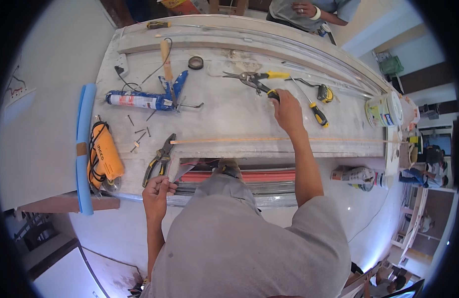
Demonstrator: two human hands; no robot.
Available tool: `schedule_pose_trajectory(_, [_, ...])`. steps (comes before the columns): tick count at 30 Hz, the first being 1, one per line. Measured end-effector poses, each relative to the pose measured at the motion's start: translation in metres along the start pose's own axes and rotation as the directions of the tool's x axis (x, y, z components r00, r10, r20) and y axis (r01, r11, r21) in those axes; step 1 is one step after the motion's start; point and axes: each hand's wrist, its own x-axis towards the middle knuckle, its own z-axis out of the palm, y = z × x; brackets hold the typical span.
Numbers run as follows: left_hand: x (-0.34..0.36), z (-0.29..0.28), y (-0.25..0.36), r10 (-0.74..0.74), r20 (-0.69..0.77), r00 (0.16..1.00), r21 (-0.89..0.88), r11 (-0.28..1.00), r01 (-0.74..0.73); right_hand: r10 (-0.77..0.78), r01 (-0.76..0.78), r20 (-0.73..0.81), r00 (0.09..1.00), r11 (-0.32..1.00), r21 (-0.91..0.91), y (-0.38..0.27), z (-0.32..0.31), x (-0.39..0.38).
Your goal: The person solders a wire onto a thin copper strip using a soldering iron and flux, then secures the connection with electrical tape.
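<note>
Grey shirt (244, 243) is filling the near side. Right hand (290, 110) is pinching one handle of the snips (249, 78), lying farther up the table (214, 119); gathering both handles should be steadying them. Left hand (157, 193) is curling near pliers (163, 156); pinch: cannot tell.

I am using two hands, one left hand (158, 191) and one right hand (290, 113). On one bench (229, 119) I am seeing one pair of snips (252, 78), one pair of pliers (163, 153), two screwdrivers (319, 115), one tape measure (325, 93), one caulking gun (165, 103), one orange power tool (109, 151), one roll of tape (195, 67), one bucket (380, 111) and at least four screws (130, 120). Across from me one co-worker (334, 9) is standing.
</note>
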Motion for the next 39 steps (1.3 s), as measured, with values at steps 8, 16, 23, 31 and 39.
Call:
schedule_pose_trajectory(8, [0.005,0.023,0.043,0.109,0.074,0.991,0.035,0.993,-0.112,0.197,-0.21,0.084,0.977,0.806,0.553,-0.042,-0.035,-0.006])
schedule_pose_trajectory(16, [0.089,0.137,0.12,0.742,0.117,0.66,0.187,0.636,-0.749,0.218,-0.369,0.314,0.924,0.296,0.881,-0.08,-0.061,-0.015])
schedule_pose_trajectory(23, [0.084,0.192,0.168,0.521,0.317,0.792,-0.008,0.837,-0.547,0.254,-0.225,0.113,0.961,0.471,0.853,-0.094,-0.059,-0.038])
schedule_pose_trajectory(31, [0.089,0.202,0.154,0.614,0.288,0.735,0.155,0.728,-0.668,0.331,-0.278,0.099,0.938,0.55,0.787,-0.106,-0.072,-0.054])
schedule_pose_trajectory(39, [0.097,0.197,0.153,0.561,0.198,0.804,0.153,0.792,-0.591,0.356,-0.211,-0.006,0.934,0.568,0.795,-0.129,-0.059,-0.056])
